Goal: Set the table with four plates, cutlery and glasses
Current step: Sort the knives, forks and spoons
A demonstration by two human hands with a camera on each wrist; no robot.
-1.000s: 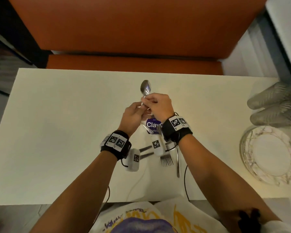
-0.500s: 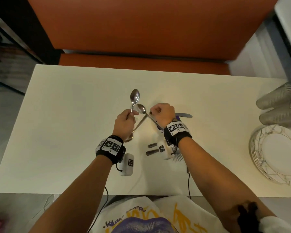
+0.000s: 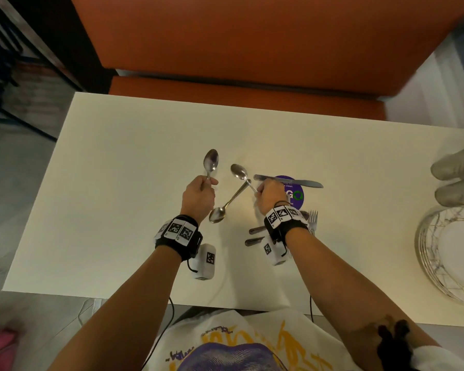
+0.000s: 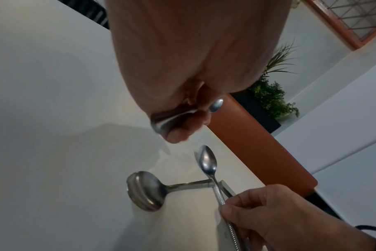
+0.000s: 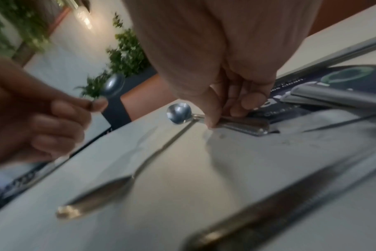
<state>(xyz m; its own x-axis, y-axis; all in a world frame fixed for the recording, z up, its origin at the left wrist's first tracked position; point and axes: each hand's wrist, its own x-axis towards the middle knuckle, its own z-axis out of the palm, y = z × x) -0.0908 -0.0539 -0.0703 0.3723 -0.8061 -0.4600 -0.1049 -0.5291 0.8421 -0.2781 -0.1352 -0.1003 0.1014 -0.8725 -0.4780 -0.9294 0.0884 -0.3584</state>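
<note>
The left hand is curled round the handle of a teaspoon and holds it bowl-up above the table; a second ago both hands were bunched together over one raised spoon, and they have since drawn apart, the left going leftward with its own piece. The right hand pinches the handle of a second teaspoon, whose bowl lies low near the tabletop, crossing the handle of a larger spoon that rests flat between the wrists. Beyond the right hand a table knife lies across a purple round sticker, with forks and more handles near the right wrist. The stack of plates and the glasses wait untouched at the right edge. So the cutlery bundle is being sorted into single pieces, and no place is laid yet.
</note>
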